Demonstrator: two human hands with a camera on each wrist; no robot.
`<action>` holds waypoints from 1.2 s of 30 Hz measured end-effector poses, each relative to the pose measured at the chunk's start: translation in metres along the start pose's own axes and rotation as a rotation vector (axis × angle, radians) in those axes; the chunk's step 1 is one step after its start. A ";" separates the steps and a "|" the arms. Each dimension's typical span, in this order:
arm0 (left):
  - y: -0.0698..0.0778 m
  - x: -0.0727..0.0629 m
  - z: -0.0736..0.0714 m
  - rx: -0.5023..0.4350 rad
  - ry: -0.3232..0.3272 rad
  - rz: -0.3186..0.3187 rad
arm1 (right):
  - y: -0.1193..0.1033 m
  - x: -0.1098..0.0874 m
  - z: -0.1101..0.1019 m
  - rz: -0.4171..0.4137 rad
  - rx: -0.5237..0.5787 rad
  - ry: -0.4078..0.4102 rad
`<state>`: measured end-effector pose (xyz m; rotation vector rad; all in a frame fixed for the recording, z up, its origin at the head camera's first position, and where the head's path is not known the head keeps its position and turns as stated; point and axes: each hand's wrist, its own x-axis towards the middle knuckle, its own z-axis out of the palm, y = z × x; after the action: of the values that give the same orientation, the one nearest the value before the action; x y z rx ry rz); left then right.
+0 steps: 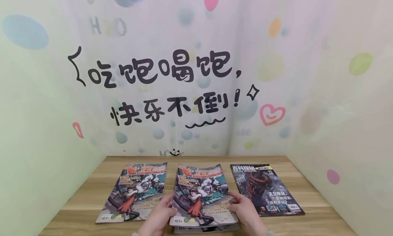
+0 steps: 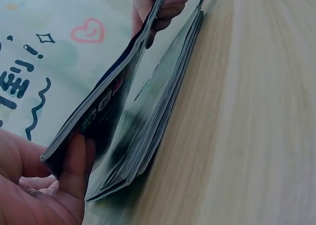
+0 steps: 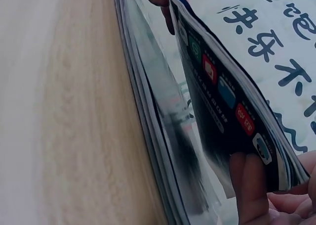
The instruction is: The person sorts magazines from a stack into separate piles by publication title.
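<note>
My left hand (image 1: 158, 213) and right hand (image 1: 246, 211) grip a magazine (image 1: 201, 195) by its two side edges. Its cover has a red-clad cartoon figure and a white mechanical creature. In the left wrist view, thumb and fingers of the left hand (image 2: 44, 190) pinch the magazine's edge. The right hand (image 3: 254, 195) pinches the opposite edge in the right wrist view, where a dark back cover with coloured icons shows. Below the held magazine, and apart from it along the near side, lies a small stack of magazines (image 2: 160, 121) on the table.
A magazine (image 1: 135, 191) with the same cover lies to the left on the wooden table (image 1: 76, 208). To the right is a dark magazine (image 1: 267, 190) with a red machine on it. A printed curtain (image 1: 172, 31) stands behind the table, with pale walls at both sides.
</note>
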<state>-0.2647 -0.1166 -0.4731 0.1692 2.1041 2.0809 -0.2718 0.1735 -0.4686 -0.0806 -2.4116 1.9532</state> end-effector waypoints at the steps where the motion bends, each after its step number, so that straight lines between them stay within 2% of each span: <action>1: 0.001 -0.001 -0.001 0.000 -0.002 0.003 | 0.000 0.000 0.000 -0.003 0.008 -0.007; 4: 0.002 -0.003 -0.004 -0.013 -0.011 0.009 | -0.002 -0.001 0.002 -0.007 0.016 -0.029; 10: 0.004 -0.003 -0.013 -0.057 -0.033 -0.036 | -0.006 -0.001 0.006 -0.013 -0.018 -0.058; 13: 0.005 -0.004 -0.018 -0.039 -0.024 -0.041 | -0.007 -0.001 0.011 -0.026 -0.011 -0.063; 20: 0.011 -0.009 -0.032 -0.021 -0.016 -0.112 | -0.008 -0.001 0.025 -0.090 0.020 -0.088; 28: 0.011 -0.017 -0.051 0.000 0.071 -0.123 | -0.017 -0.002 0.051 -0.089 0.036 -0.108; 36: 0.010 -0.025 -0.076 0.030 0.124 -0.081 | -0.030 -0.003 0.079 -0.002 0.045 -0.149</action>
<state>-0.2560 -0.1963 -0.4616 -0.0422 2.1729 2.0636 -0.2744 0.0902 -0.4560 0.0717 -2.4524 2.0817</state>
